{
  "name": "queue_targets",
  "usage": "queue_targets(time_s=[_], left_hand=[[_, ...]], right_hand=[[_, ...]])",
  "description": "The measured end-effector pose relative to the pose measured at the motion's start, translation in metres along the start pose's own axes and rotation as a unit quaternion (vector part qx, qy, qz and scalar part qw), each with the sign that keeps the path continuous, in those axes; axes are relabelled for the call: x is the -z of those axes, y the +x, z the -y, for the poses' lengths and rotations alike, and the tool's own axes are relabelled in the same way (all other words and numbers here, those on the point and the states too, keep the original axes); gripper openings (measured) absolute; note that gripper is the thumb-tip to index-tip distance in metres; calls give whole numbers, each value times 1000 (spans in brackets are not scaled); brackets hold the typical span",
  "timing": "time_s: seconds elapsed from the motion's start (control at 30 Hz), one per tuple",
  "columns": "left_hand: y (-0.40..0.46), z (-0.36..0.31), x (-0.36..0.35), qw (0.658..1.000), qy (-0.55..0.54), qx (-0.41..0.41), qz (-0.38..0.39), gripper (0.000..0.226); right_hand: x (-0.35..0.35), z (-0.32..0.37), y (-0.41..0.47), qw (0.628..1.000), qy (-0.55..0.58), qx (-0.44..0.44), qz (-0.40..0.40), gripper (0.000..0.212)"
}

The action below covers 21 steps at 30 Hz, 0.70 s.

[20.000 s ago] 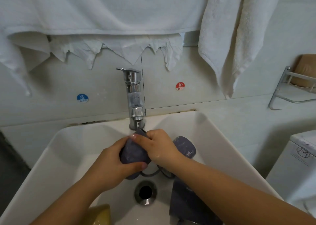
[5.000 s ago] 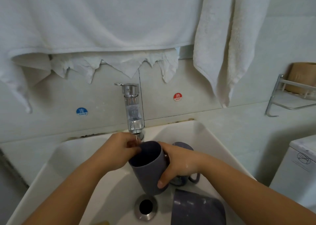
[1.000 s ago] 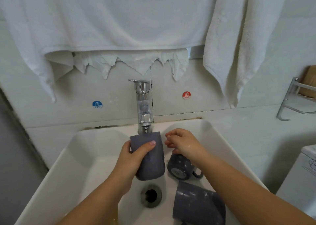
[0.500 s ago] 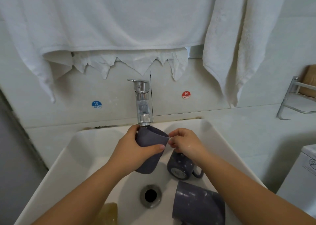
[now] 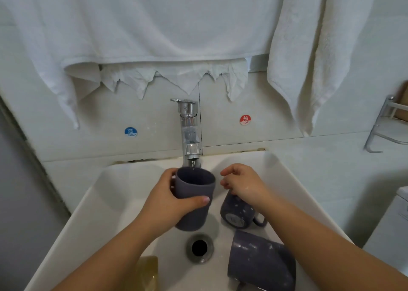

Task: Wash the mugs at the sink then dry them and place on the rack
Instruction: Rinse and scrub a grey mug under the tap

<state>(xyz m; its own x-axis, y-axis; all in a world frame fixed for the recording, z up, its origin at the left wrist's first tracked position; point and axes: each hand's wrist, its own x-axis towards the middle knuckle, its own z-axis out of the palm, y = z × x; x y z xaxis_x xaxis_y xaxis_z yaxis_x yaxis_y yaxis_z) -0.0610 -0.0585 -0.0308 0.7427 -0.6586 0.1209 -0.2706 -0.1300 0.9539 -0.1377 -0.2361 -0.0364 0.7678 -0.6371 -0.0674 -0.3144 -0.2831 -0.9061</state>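
Note:
My left hand (image 5: 167, 204) grips a grey mug (image 5: 194, 200) upright under the chrome tap (image 5: 189, 134), and a thin stream of water runs into its open mouth. My right hand (image 5: 242, 185) hovers just right of the mug's rim with loosely curled fingers, holding nothing. Beneath that hand a second grey mug (image 5: 236, 213) lies on its side in the white sink (image 5: 106, 202), its handle to the right. A third grey mug (image 5: 258, 262) lies tipped at the front right of the basin.
The drain (image 5: 199, 247) sits below the held mug. A yellow sponge (image 5: 148, 271) lies at the sink's front left. White towels (image 5: 309, 54) hang above on the wall. A metal rack (image 5: 388, 122) is mounted at the right edge.
My left hand has turned the mug from tilted to upright under the water stream. My right hand has drawn slightly away from the rim.

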Motion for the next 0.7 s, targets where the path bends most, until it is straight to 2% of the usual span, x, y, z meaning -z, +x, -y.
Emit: queue_targets(time_s=[0.1, 0.27, 0.3, 0.37, 0.43, 0.5, 0.6, 0.67, 0.7], left_hand=[[-2, 4, 3, 999, -33, 16, 9, 68], [-2, 11, 3, 997, 46, 27, 50, 70], [-2, 11, 5, 995, 82, 21, 52, 72], [-1, 6, 10, 970, 233, -29, 63, 81], [0, -1, 15, 906, 407, -87, 72, 89], [2, -5, 19, 821, 545, -152, 76, 91], [10, -7, 29, 690, 659, -294, 55, 92], [14, -6, 33, 621, 712, -315, 93, 95], [15, -6, 35, 598, 720, -336, 103, 99]], right_hand=[[-1, 0, 1, 1000, -6, -1, 3, 17], [-3, -1, 2, 1000, -14, -4, 0, 17], [-3, -1, 2, 1000, -14, -4, -1, 17], [-3, -2, 1, 1000, -14, -1, -2, 17], [-3, -3, 1, 1000, -19, 1, -1, 16], [-3, -3, 2, 1000, -28, 4, -1, 16], [-4, -3, 0, 999, -37, 6, -3, 16], [-4, -2, -1, 999, -38, 3, -2, 16], [-4, -2, -2, 999, -39, 4, -2, 15]])
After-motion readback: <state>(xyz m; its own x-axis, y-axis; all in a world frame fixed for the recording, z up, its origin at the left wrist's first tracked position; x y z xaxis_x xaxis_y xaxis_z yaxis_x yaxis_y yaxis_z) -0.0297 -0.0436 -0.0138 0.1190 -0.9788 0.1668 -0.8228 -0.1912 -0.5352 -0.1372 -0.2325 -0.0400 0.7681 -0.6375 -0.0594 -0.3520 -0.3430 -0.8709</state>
